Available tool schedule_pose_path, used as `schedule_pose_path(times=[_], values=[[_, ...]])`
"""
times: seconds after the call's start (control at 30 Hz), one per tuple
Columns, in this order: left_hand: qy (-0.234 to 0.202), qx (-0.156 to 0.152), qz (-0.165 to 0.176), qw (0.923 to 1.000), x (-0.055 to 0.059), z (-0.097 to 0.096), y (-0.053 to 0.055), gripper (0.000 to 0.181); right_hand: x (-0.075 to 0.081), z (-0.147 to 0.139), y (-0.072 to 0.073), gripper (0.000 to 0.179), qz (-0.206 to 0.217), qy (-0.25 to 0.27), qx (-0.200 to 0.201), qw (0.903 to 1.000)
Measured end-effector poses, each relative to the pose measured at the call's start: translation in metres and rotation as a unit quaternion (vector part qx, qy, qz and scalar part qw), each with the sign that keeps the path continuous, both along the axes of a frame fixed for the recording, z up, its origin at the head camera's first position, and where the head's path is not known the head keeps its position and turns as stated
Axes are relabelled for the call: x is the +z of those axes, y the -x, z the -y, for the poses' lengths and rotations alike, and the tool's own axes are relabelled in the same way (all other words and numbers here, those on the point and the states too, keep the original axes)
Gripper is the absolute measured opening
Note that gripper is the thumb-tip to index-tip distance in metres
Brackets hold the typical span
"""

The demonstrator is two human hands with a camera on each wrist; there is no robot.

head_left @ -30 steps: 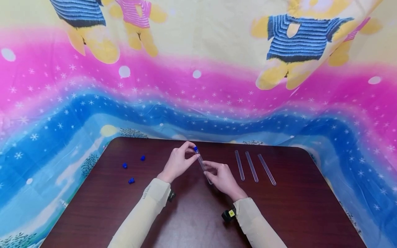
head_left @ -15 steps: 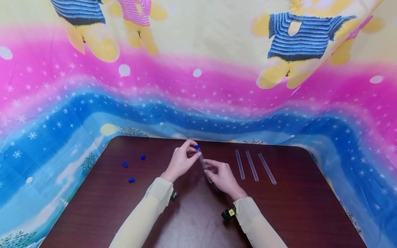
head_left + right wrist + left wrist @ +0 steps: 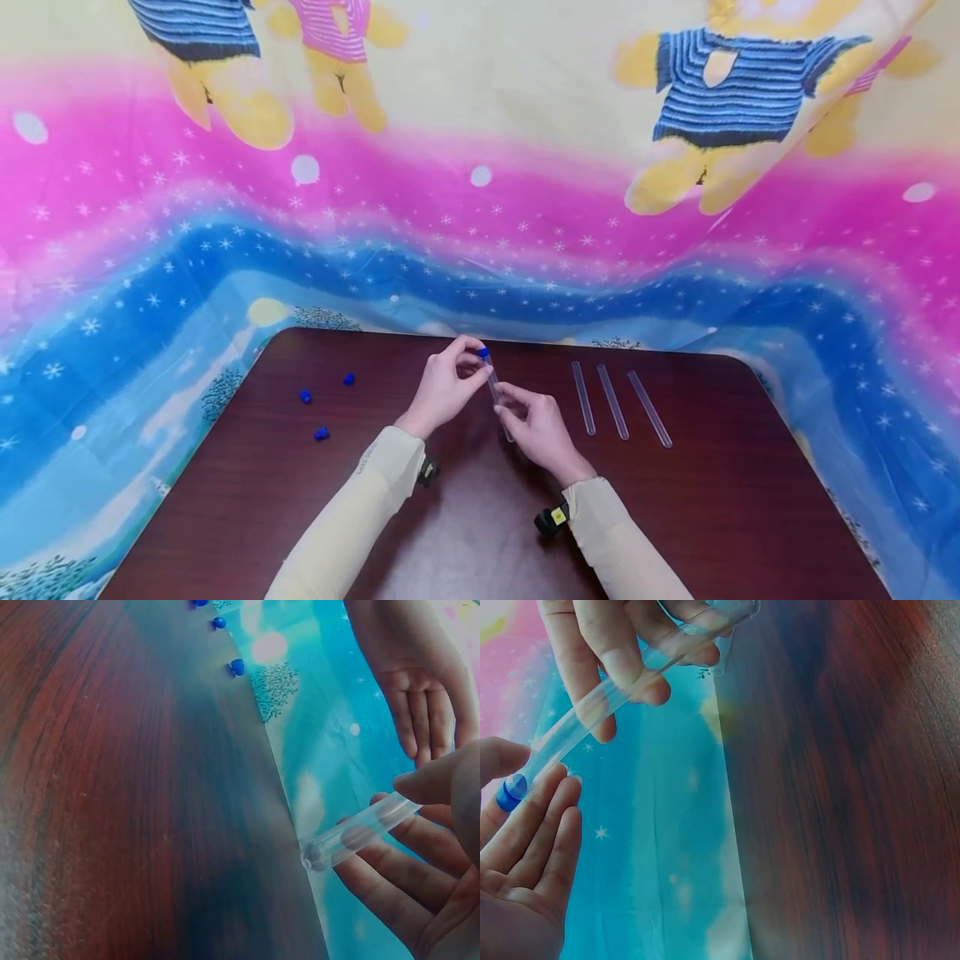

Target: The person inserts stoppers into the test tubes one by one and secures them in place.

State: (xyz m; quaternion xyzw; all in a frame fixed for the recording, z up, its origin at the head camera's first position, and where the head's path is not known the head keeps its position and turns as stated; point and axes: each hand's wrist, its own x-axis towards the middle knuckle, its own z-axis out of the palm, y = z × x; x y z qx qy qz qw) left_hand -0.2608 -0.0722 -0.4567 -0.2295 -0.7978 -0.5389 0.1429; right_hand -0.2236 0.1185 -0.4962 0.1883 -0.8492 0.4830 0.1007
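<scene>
A clear test tube [image 3: 585, 712] with a blue cap [image 3: 510, 793] on its top end is held tilted above the table's middle. My left hand [image 3: 442, 385] pinches the capped end between thumb and fingers. Lower down, my right hand [image 3: 542, 427] grips the tube between thumb and fingers. The rounded bottom end of the test tube [image 3: 319, 853] sticks out past the right fingers in the right wrist view. In the left wrist view the cap sits at the tube's mouth, between the left thumb and fingers.
Three loose blue caps [image 3: 306, 397] lie on the left of the dark wooden table [image 3: 480, 533]. Three clear test tubes [image 3: 612, 402] lie side by side on the right. A patterned cloth [image 3: 480, 250] hangs behind the table's far edge.
Both hands keep their hold on the test tube. The left hand and the capped end have shifted slightly right, leaving the tube a little steeper in the head view.
</scene>
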Motion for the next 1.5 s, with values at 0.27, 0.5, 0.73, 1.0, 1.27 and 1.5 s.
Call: schedule_pose_path(times=[0.27,0.5,0.73,1.0,1.27,1.5], values=[[-0.024,-0.005,0.022,0.9995,0.005,-0.005,-0.002,0.023,0.001,-0.002,-0.001,0.031,-0.031,-0.004,-0.001,0.9995],[-0.042,-0.011,0.028,0.9987,0.011,-0.01,0.0,0.024,0.006,-0.003,-0.001,0.036,-0.023,0.008,-0.004,0.9997],[-0.032,-0.006,0.027,0.9991,0.013,-0.012,0.001,0.023,0.006,-0.004,0.001,0.035,-0.034,0.008,0.002,0.9994],[-0.027,-0.003,0.032,0.9991,0.016,-0.012,0.003,0.021,0.005,-0.005,0.001,0.036,-0.039,0.005,0.002,0.9992],[-0.027,-0.003,0.042,0.9987,0.013,-0.011,0.001,0.018,0.002,-0.003,0.001,0.033,-0.05,0.001,-0.006,0.9987],[-0.031,0.007,0.043,0.9986,0.009,-0.011,0.0,0.018,0.0,-0.003,0.0,0.034,-0.038,-0.002,-0.007,0.9992]])
